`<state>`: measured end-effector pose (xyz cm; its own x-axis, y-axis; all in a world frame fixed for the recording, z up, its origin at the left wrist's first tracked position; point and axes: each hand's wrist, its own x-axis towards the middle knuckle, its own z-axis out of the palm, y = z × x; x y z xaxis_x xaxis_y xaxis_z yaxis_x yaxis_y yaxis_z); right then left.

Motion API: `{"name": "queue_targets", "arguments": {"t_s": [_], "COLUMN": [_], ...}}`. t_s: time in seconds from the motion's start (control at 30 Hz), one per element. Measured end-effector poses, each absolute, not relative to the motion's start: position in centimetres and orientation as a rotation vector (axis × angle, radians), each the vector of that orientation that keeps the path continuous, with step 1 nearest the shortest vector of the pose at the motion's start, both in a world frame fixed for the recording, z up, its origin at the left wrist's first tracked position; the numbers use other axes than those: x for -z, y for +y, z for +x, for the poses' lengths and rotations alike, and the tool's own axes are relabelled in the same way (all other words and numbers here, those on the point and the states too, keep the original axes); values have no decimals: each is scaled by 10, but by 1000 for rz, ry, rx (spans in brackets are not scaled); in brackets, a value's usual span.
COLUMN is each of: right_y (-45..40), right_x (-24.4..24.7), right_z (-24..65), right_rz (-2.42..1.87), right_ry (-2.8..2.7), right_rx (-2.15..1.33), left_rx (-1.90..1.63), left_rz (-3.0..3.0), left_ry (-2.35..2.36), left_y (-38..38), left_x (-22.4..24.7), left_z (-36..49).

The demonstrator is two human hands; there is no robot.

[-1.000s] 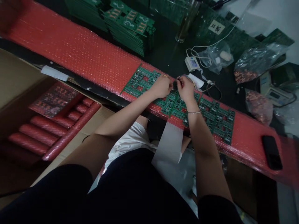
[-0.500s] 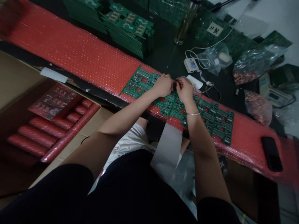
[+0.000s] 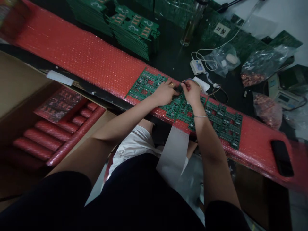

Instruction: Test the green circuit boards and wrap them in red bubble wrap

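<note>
A row of joined green circuit boards (image 3: 149, 84) lies on red bubble wrap (image 3: 96, 57). My left hand (image 3: 165, 92) rests on these boards near the middle of the row, its fingers stretched out and spread over the surface. Just beside it, my right hand (image 3: 192, 92) is closed in a pinch at the far edge of the boards. Thin coloured wires run out past its fingers, and it pinches their small dark plug, mostly hidden. The wires lead toward a small white device (image 3: 197, 66) with a screen.
A tall stack of boards (image 3: 134, 32) stands behind the wrap, with a glass bottle (image 3: 190, 29) beside it. Bags of copper-coloured parts (image 3: 267, 110) lie right, near a black phone (image 3: 282, 158). At lower left, a cardboard box (image 3: 21, 77) holds red bubble-wrapped rolls (image 3: 49, 136).
My left hand has opened from a closed shape, its fingers now stretched toward the right hand. My right hand stays pinched at almost the same spot. The view has shifted slightly.
</note>
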<state>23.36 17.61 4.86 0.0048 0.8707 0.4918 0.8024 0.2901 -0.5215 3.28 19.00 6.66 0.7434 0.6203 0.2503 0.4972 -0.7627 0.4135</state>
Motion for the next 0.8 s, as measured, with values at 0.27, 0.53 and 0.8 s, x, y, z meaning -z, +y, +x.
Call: {"name": "queue_targets", "arguments": {"t_s": [0.27, 0.53, 0.8], "right_y": [95, 74, 74], "right_x": [-94, -71, -74], "right_z": [206, 186, 188], "right_rz": [-1428, -1416, -1399], "right_ry": [-1804, -1896, -2009], "right_rx": [-256, -231, -149], "left_rx": [-601, -1062, -1154], "left_rz": [2462, 2188, 2100], "left_ry": [807, 1019, 1114], "left_y": [195, 143, 106], "left_x": [-66, -75, -76], "left_z": [26, 0, -28]}}
